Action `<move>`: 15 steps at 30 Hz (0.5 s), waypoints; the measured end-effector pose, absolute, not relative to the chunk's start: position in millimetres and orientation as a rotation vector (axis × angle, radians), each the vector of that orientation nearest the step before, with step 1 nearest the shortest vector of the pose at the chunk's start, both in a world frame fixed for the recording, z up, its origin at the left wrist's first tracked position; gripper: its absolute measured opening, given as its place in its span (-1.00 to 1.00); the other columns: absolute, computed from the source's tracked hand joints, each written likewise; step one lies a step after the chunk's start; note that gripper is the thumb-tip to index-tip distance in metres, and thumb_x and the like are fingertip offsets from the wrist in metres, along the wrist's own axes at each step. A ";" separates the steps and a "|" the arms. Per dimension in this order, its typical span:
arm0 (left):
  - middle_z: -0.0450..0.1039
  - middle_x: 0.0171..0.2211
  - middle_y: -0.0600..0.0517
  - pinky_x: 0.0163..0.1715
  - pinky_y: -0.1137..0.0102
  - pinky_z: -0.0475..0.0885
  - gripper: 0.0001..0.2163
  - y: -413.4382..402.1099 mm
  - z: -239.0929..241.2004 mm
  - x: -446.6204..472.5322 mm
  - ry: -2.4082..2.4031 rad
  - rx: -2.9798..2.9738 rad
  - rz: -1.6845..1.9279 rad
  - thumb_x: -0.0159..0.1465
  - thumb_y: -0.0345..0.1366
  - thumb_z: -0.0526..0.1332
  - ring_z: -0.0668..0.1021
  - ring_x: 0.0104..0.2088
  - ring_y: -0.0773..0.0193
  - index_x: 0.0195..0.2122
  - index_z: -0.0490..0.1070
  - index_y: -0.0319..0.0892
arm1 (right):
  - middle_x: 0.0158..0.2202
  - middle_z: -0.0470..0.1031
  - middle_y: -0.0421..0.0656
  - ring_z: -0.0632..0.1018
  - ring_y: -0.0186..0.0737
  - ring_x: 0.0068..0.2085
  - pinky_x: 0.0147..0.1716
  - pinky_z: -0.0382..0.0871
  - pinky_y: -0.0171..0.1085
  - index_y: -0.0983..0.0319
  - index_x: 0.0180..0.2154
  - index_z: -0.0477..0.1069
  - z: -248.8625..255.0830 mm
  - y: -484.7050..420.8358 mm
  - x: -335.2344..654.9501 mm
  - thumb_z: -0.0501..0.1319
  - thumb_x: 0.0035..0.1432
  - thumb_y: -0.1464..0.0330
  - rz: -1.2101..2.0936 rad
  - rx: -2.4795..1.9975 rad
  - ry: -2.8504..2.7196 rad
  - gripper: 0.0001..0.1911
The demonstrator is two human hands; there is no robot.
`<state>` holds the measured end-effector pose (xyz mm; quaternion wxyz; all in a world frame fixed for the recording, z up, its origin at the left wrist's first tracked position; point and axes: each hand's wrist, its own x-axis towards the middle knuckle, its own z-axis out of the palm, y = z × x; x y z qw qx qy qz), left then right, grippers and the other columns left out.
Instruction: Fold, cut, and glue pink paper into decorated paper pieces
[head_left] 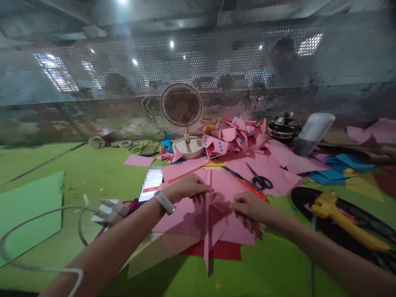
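We see the narrow pink strip (206, 235) lying between the two hands, and its long axis, running near to far, is the relation that matters most here. Its near end reaches past the pink sheets (182, 212) and the red sheet (230, 252) toward the near part of the green table (262, 272), while its far end passes beyond the left hand (193, 189). That hand is the closer one: its fingers are bent and drawn together across the far part of the strip, and we judge that they pinch it. Just right of the strip sits a folded pink piece (220, 202), whose right end points at the right hand (249, 208). There the fingers are curled with thumb and forefinger close together at that end, but blur keeps us from telling whether they grip it or only touch it. So the strip lies crosswise to the line joining our hands, under the left fingertips and a little apart from the right ones.
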<state>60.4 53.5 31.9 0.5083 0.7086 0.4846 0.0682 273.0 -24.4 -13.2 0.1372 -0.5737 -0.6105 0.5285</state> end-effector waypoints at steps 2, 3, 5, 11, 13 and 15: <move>0.40 -0.68 0.07 -0.62 0.51 0.30 -0.65 50.5 22.9 50.8 1.200 1.670 0.360 0.08 -0.04 0.23 0.40 -0.68 0.42 -0.62 0.32 -0.22 | -0.62 0.43 -0.26 0.42 -0.37 -0.66 -0.69 0.16 -0.42 0.22 -0.43 0.29 -10.0 -31.4 267.6 0.09 0.13 0.17 1.189 -1.642 -1.914 -0.75; 0.40 -0.68 0.07 -0.63 0.52 0.29 -0.65 49.0 17.2 46.7 1.235 1.675 0.416 0.10 -0.02 0.21 0.40 -0.67 0.42 -0.62 0.31 -0.22 | -0.59 0.44 -0.26 0.43 -0.35 -0.60 -0.64 0.14 -0.41 0.21 -0.39 0.32 -8.8 -34.8 264.6 0.14 0.11 0.16 0.991 -1.616 -2.015 -0.76; 0.38 -0.67 0.08 -0.68 0.53 0.23 -0.64 45.7 6.0 41.2 1.313 1.688 0.478 0.15 0.01 0.15 0.40 -0.67 0.40 -0.57 0.30 -0.21 | -0.52 0.47 -0.23 0.46 -0.31 -0.49 -0.54 0.12 -0.37 0.20 -0.34 0.37 -8.4 -40.0 259.5 0.17 0.11 0.21 0.661 -1.530 -2.222 -0.81; 0.33 -0.66 0.13 -0.68 0.52 0.19 -0.63 35.9 -4.4 40.7 1.326 1.788 0.573 0.20 0.04 0.07 0.40 -0.65 0.38 -0.56 0.24 -0.16 | -0.42 0.50 -0.18 0.49 -0.28 -0.43 -0.45 0.15 -0.32 0.23 -0.35 0.37 -18.8 -40.5 257.5 0.00 0.23 0.42 0.364 -1.442 -2.371 -0.80; 0.30 -0.66 0.14 -0.65 0.51 0.20 -0.64 34.8 -3.0 41.6 1.312 1.820 0.636 0.21 0.00 0.08 0.38 -0.63 0.39 -0.58 0.22 -0.16 | -0.42 0.50 -0.20 0.50 -0.27 -0.45 -0.47 0.15 -0.32 0.22 -0.26 0.37 -22.2 -39.1 258.2 0.04 0.24 0.33 0.365 -1.460 -2.356 -0.84; 0.28 -0.66 0.15 -0.64 0.51 0.20 -0.65 34.8 -2.6 41.8 1.305 1.815 0.666 0.21 -0.03 0.09 0.37 -0.62 0.39 -0.59 0.21 -0.16 | -0.38 0.51 -0.18 0.51 -0.24 -0.43 -0.48 0.17 -0.32 0.21 -0.18 0.36 -26.1 -37.3 257.9 0.06 0.25 0.26 0.321 -1.447 -2.384 -0.79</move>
